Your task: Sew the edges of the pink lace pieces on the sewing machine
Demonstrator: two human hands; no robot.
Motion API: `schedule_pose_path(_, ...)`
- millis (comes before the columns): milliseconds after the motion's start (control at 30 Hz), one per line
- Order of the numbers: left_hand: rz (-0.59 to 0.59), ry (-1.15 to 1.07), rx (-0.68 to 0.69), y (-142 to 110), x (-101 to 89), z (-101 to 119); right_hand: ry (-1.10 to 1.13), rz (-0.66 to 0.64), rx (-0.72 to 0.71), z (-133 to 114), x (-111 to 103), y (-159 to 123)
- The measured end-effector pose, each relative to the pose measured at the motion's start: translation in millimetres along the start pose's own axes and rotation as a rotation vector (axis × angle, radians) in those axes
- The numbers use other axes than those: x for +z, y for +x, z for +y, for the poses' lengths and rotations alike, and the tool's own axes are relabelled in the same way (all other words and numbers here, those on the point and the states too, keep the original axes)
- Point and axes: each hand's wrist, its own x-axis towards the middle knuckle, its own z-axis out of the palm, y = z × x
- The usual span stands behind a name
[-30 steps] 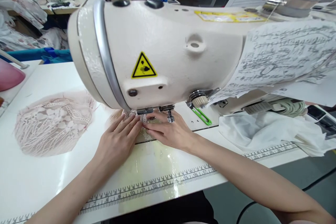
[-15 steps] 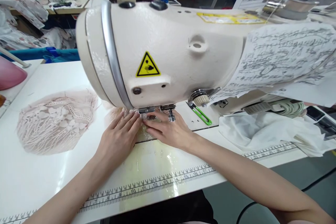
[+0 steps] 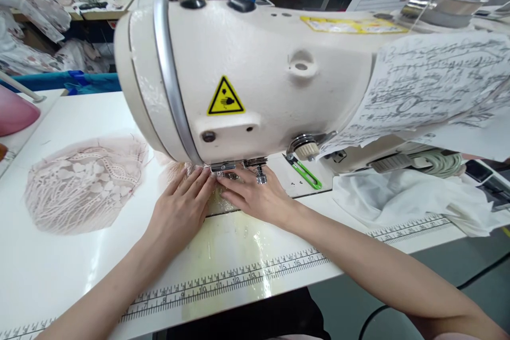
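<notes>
A cream sewing machine (image 3: 255,74) stands over both hands. My left hand (image 3: 183,204) lies flat just left of the needle area, fingers stretched forward onto a pale pink lace piece (image 3: 169,175). My right hand (image 3: 258,194) rests on the machine bed to the right, fingers extended and pointing left toward the presser foot. Its fingertips are partly hidden behind the machine's metal parts. Most of the fabric under the needle is covered by my fingers and the machine head. Another pink lace piece (image 3: 85,186) with white flower shapes is spread on the table at left.
Green thread snips (image 3: 305,172) lie right of the needle. White cloth (image 3: 410,199) is bunched farther right. A printed ruler strip (image 3: 223,287) runs along the table's front edge. Handwritten paper (image 3: 434,85) hangs over the machine arm. Something pink (image 3: 16,111) stands at far left.
Both hands keep nearly the same place beside the needle. The view has shifted very slightly; nothing has visibly been picked up or let go.
</notes>
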Motion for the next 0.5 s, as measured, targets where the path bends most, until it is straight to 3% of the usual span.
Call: schedule_pose_path(500,-0.004,-0.066,-0.010,-1.6,0.3,-0.6,-0.006,-0.005,-0.015,-2.4,-3.6,0.8)
